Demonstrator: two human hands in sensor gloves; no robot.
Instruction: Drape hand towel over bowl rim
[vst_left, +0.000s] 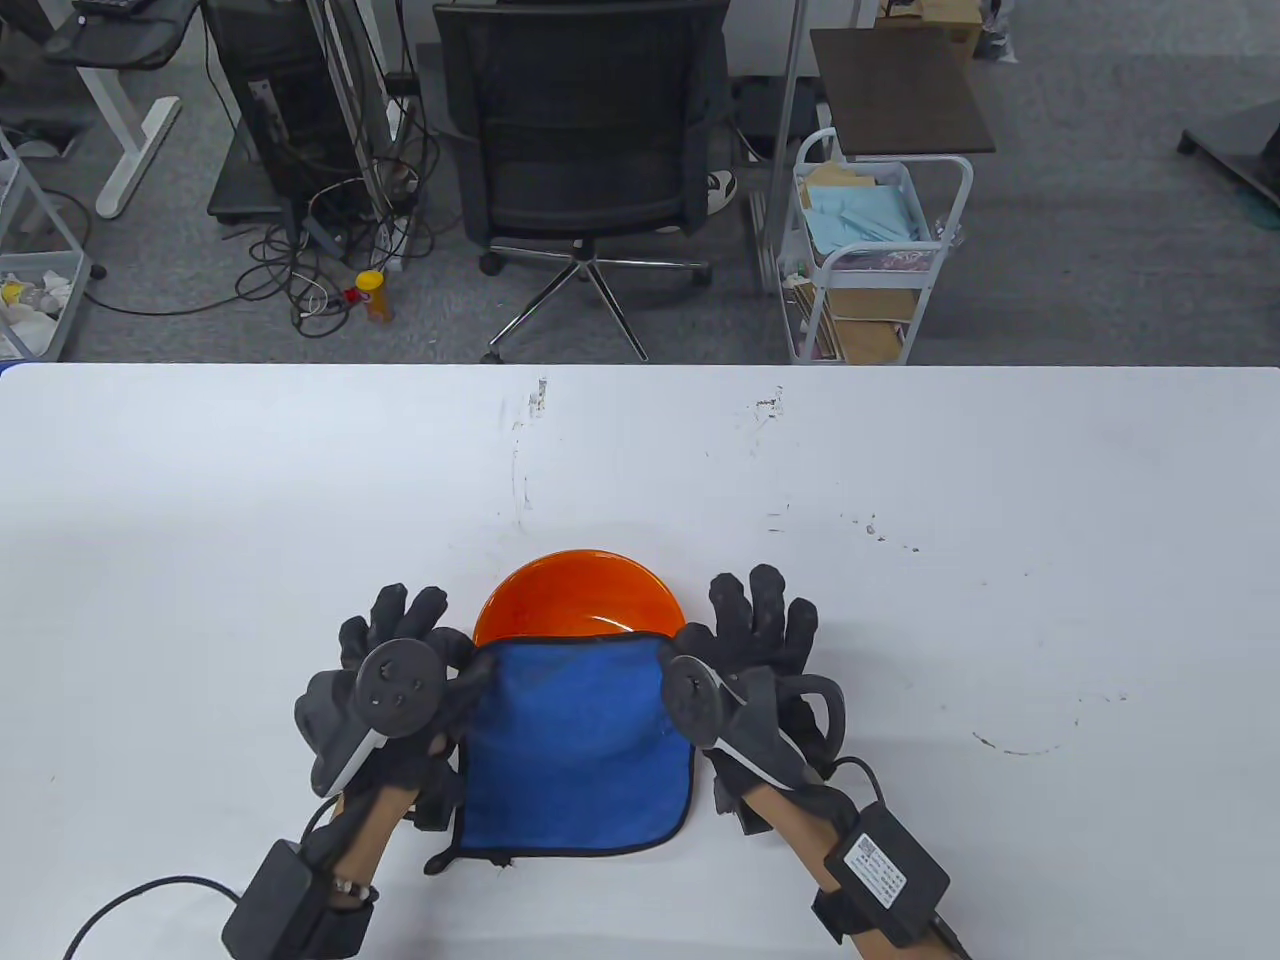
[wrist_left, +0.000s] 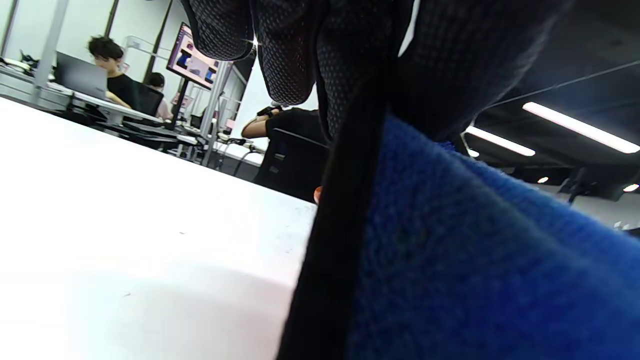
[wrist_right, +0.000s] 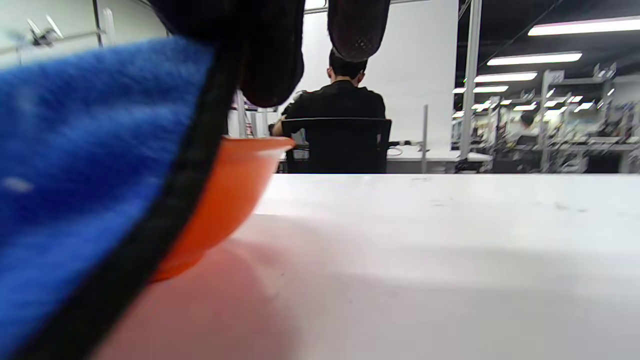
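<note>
Draping step under way: left hand (vst_left: 400, 690) and right hand (vst_left: 745, 670) each pinch a far corner of the blue hand towel (vst_left: 575, 750), spanning the near rim of the orange bowl (vst_left: 580, 597) on the surface (vst_left: 1000, 500); next, probably lower and release so it hangs evenly.

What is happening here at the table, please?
A person wearing sensor gloves holds a blue hand towel by its two far corners, the left hand on one and the right hand on the other. The towel's far edge lies over the near part of an orange bowl on the white table, while its near end trails down toward the person and rests on the table. The far half of the bowl is uncovered.
</note>
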